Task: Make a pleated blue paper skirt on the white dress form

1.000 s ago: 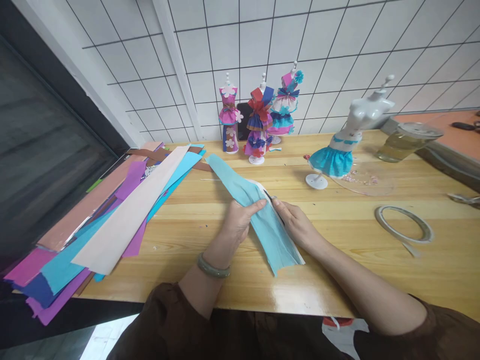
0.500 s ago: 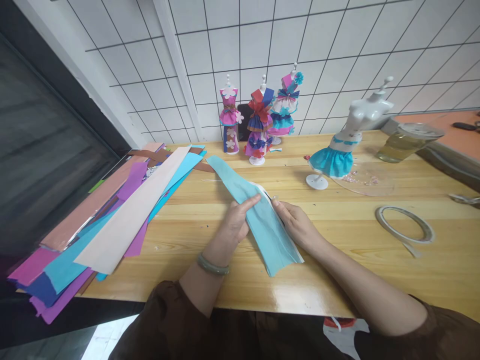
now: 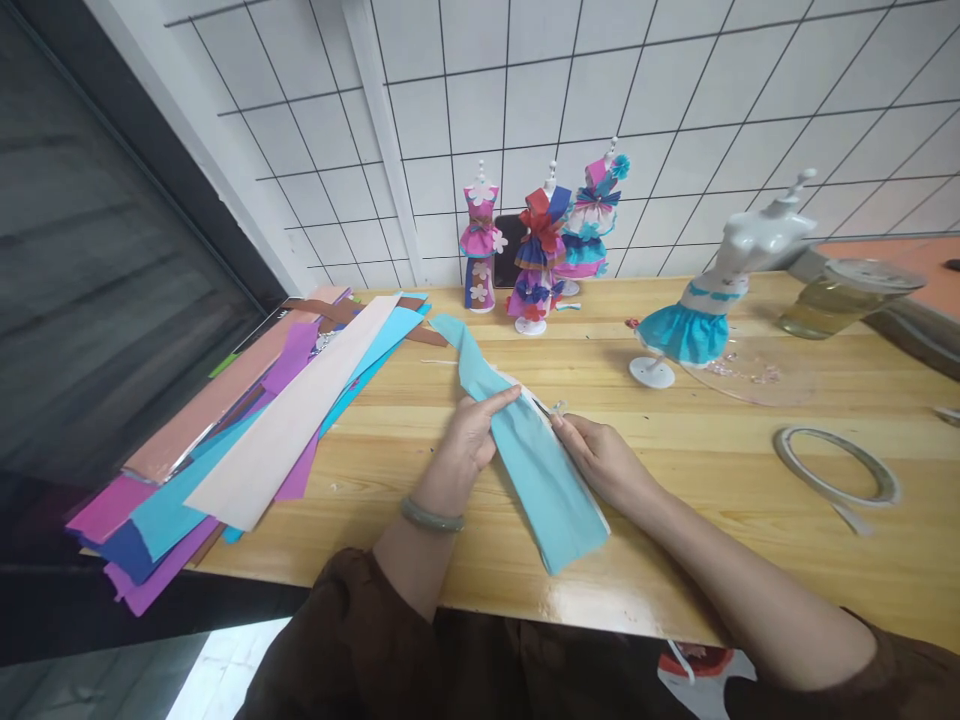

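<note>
My left hand grips a long light-blue crepe paper strip, its thumb on top and fingers beneath. A white layer shows along the strip's right edge. At that edge my right hand is closed around what look like small scissors; a narrow dark blade lies against the paper and the handles are mostly hidden in my fingers. The strip's far end points away over the table, and its near end hangs toward me.
At left lies a pile of coloured paper strips. Three dressed mini mannequins stand by the tiled wall. To the right are a mannequin in a blue skirt, a clear dish, a tape roll and a jar of yellowish liquid.
The view has shifted slightly, so the table things sit farther right. The blue strip has bent more near its far end, and my right hand has slid a little down its edge.
</note>
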Demonstrator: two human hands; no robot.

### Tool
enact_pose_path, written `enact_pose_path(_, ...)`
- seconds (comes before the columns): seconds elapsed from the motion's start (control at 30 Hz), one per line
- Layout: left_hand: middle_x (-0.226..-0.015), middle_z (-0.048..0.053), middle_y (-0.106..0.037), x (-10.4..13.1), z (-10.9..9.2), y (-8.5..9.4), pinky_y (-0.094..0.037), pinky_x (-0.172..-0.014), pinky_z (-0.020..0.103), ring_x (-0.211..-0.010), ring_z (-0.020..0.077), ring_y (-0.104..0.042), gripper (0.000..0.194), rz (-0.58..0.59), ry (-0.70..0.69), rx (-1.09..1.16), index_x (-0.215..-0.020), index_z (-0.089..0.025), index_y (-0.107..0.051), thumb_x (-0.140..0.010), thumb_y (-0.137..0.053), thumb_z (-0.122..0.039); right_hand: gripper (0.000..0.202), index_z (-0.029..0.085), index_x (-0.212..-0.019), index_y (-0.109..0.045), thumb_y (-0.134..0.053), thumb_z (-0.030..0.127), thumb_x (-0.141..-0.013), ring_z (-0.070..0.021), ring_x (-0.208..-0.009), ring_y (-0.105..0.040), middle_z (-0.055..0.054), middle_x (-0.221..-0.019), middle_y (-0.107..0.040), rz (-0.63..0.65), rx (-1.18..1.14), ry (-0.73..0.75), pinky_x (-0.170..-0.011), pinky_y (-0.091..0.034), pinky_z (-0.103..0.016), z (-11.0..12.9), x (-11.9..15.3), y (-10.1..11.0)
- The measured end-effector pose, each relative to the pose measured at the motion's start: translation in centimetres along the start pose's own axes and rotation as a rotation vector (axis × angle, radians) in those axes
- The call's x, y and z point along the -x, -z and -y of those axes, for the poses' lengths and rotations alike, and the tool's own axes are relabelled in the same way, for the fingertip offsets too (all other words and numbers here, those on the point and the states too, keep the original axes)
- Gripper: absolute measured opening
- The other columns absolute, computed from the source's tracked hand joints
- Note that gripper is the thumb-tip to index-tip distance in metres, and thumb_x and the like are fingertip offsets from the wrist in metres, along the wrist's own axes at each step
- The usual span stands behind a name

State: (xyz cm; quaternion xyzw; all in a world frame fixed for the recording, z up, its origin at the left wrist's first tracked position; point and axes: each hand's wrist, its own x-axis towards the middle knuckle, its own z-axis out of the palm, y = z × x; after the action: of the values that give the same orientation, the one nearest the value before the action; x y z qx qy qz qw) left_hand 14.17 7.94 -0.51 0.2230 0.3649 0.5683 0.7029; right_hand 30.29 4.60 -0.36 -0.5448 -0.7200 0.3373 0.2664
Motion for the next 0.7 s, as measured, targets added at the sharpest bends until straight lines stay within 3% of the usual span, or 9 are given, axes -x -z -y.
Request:
enact_pose_path(0.13,-0.072,0.004,-0.07,-0.1,-0.2,0.0,-0.052,-0.072,0.031,-0.064,0.0162,-0.065,0.03,-0.058,0.011,-0.008,-0.078,-0.014,-0.065,-0.056,-0.082,-0.027,0.047,0.021,-0.067,-0.046,-0.025,0.056,-0.092,-0.0181,-0.061,-0.051,-0.002,-0.063,-0.055,-0.028,0.065,-0.004,-0.059,-0.035,-0.028,0.1,0.1,0.3)
enact_pose_path(0.3,-0.067,0.001,-0.067,-0.3,-0.9,0.3,-0.05,-0.072,0.031,-0.063,0.0156,-0.063,0.035,-0.077,-0.036,0.022,-0.081,-0.015,-0.063,-0.055,-0.082,-0.029,0.048,0.021,-0.067,-0.045,-0.025,0.057,-0.092,-0.0174,-0.061,-0.05,-0.001,-0.063,-0.055,0.041,0.043,-0.006,-0.058,-0.035,-0.028,0.2,0.2,0.3)
enact_pose_path(0.7,-0.074,0.003,-0.07,0.1,-1.4,-0.2,-0.05,-0.078,0.031,-0.067,0.0156,-0.064,0.029,-0.107,-0.007,0.142,-0.081,-0.013,-0.065,-0.056,-0.077,-0.017,0.048,0.02,-0.067,-0.044,-0.026,0.058,-0.091,-0.0163,-0.062,-0.047,0.0,-0.062,-0.049,0.041,0.006,-0.034,-0.059,-0.033,-0.027,0.4,0.3,0.5)
